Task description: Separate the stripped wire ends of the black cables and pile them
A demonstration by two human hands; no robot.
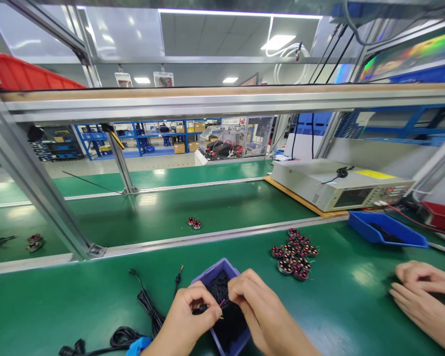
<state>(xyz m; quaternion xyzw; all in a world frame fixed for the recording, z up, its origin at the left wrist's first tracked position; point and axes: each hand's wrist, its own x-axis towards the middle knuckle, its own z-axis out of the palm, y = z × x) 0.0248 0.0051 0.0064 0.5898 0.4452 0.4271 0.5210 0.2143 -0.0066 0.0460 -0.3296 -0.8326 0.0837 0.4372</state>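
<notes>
My left hand (191, 316) pinches a black cable (200, 309) close to its end, where thin coloured wires show at the fingertips. Beside it, my right hand (257, 306) is closed in a pinch near those wire ends; whatever sits between its fingers is hidden. Both hands are over a purple bin (212, 271) holding black cables (219, 288). Left of the bin, a bundled black cable (150, 306) lies on the green bench, and a short cable end (178, 277) with bare coloured wires points away from me. A blue band (139, 346) is by my left wrist.
Several small round motors (294, 254) lie in a cluster right of the bin. Beyond the metal rail are two more motors (193, 223). A blue tray (387, 232) stands before a grey instrument (341, 183). Another person's hands (424, 291) rest at the right edge.
</notes>
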